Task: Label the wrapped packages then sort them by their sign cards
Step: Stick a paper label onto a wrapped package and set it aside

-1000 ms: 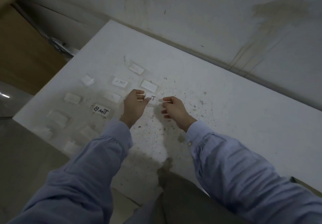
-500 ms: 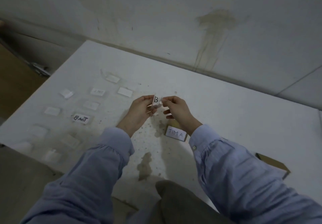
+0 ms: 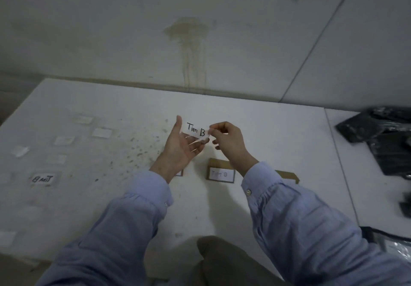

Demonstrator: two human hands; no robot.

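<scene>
White worktop [image 3: 278, 130] is seen speckled with stains on its left half, where clear wrapped packages [image 3: 101, 132] are scattered toward the left edge. Above the middle, the left hand [image 3: 180, 150] is held palm up with fingers straightened, under a label [image 3: 195, 129] marked "Tim B". The label's right end is pinched by the right hand [image 3: 229, 140]. A cardboard sign card [image 3: 221, 173] is set near the front edge.

packages [image 3: 101, 132] left on table [image 3: 278, 134] | sign card [image 3: 222, 174] perhaps centre-front | bag [image 3: 378, 136] right
</scene>
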